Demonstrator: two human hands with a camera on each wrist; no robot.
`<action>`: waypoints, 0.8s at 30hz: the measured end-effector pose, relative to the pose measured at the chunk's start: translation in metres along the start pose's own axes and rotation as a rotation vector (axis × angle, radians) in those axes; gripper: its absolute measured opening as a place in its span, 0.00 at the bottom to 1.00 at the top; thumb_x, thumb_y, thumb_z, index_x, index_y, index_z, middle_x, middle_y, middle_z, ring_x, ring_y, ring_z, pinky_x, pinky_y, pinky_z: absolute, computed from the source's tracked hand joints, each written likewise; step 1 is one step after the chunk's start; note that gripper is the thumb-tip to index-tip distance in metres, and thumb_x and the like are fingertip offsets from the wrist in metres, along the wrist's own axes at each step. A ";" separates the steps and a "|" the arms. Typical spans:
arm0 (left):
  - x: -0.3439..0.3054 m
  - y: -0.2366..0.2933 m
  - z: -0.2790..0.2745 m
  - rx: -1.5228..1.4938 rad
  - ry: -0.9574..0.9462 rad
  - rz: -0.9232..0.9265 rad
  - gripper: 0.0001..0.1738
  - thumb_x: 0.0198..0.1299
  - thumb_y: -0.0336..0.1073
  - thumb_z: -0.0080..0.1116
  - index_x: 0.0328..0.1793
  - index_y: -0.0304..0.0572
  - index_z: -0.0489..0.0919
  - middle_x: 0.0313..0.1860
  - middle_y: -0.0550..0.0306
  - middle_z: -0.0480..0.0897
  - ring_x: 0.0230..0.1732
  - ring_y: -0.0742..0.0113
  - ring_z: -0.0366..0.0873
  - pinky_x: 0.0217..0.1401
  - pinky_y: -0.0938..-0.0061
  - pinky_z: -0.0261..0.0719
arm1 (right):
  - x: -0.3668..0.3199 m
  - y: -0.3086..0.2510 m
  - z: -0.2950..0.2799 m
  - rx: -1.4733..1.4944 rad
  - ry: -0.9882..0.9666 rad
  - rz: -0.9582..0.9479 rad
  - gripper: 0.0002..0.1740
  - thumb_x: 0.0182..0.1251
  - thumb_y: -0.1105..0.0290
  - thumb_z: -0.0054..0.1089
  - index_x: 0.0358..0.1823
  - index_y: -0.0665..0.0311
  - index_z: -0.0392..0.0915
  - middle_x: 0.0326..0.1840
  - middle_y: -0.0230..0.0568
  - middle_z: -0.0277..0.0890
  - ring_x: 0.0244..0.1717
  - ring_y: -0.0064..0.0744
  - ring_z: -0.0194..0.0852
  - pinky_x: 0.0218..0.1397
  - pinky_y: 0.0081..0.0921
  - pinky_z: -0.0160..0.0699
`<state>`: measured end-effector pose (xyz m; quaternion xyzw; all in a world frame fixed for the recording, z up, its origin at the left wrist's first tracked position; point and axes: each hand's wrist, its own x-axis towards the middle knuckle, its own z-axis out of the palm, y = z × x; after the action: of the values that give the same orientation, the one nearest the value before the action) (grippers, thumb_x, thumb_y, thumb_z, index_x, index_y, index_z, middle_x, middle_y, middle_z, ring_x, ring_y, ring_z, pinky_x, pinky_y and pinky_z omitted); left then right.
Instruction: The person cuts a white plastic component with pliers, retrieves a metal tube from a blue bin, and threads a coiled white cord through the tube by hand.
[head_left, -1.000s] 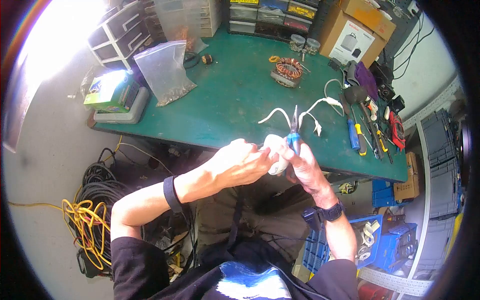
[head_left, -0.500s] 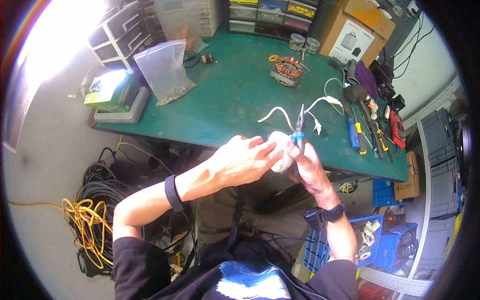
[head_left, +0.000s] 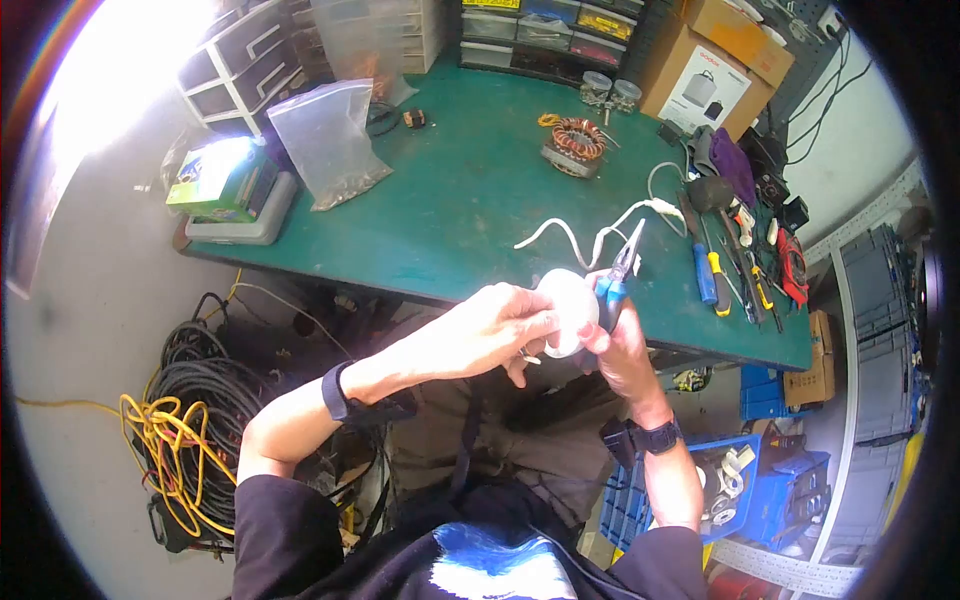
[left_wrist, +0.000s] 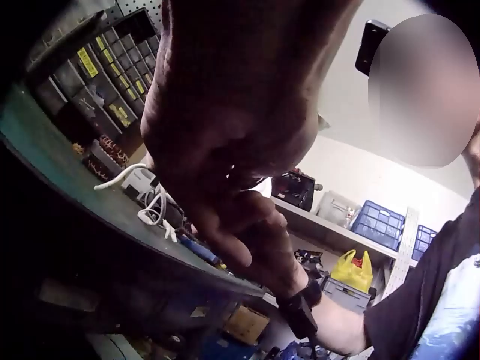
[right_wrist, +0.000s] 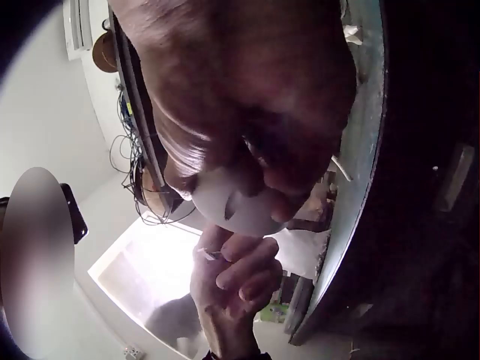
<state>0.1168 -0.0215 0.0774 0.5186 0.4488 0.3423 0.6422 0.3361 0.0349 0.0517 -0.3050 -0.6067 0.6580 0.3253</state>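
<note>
A white rounded object [head_left: 568, 305] is between the two hands, above the table's front edge. My left hand [head_left: 495, 330] grips its left side with curled fingers; a small pale piece [head_left: 531, 359] shows by the lower fingers. My right hand [head_left: 628, 355] holds blue-handled pliers [head_left: 612, 290], jaws pointing up and away, and its fingertips also touch the white object. White cable [head_left: 565, 228] curves over the table behind them. In the right wrist view, the white object [right_wrist: 232, 202] shows a dark slot above the left hand's curled fingers [right_wrist: 247, 274].
On the green table [head_left: 450, 200] are a copper-wound coil [head_left: 578, 140], a plastic bag of small parts [head_left: 340, 150] and a green box [head_left: 225, 180]. Screwdrivers [head_left: 705, 272] and a red meter [head_left: 792, 262] lie at the right. Coiled cables [head_left: 175, 440] are on the floor at left.
The pliers have shifted right and tilted further right. My left hand has turned, its lower fingers now hanging below the white object, more of which shows. The cable has shifted.
</note>
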 end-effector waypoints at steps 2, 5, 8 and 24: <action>-0.012 0.019 0.005 0.585 0.093 0.140 0.16 0.76 0.42 0.55 0.56 0.36 0.77 0.37 0.48 0.85 0.33 0.59 0.89 0.37 0.66 0.85 | -0.001 0.000 0.000 0.015 0.006 0.055 0.38 0.63 0.50 0.77 0.62 0.60 0.63 0.42 0.30 0.72 0.34 0.16 0.73 0.33 0.16 0.75; -0.009 0.004 0.007 1.072 0.348 0.541 0.18 0.72 0.42 0.60 0.58 0.37 0.77 0.45 0.45 0.85 0.41 0.56 0.89 0.39 0.59 0.85 | -0.002 0.003 0.003 0.005 0.082 0.007 0.38 0.64 0.45 0.74 0.62 0.60 0.64 0.38 0.29 0.73 0.26 0.14 0.71 0.23 0.14 0.69; -0.007 -0.004 0.000 1.288 0.312 0.633 0.20 0.63 0.37 0.65 0.59 0.39 0.77 0.43 0.53 0.81 0.41 0.57 0.86 0.36 0.64 0.86 | 0.000 0.007 -0.001 0.009 0.125 0.042 0.39 0.64 0.42 0.73 0.62 0.60 0.65 0.38 0.31 0.75 0.24 0.15 0.70 0.21 0.14 0.68; -0.006 -0.003 -0.003 0.769 0.008 0.310 0.14 0.74 0.33 0.51 0.58 0.31 0.78 0.25 0.47 0.82 0.24 0.54 0.87 0.28 0.63 0.85 | 0.002 0.001 0.000 -0.144 -0.126 -0.236 0.46 0.44 0.75 0.84 0.61 0.60 0.60 0.76 0.52 0.67 0.72 0.38 0.65 0.76 0.35 0.63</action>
<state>0.1120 -0.0264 0.0761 0.7810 0.4631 0.2445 0.3404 0.3343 0.0366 0.0505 -0.2124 -0.7032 0.5878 0.3390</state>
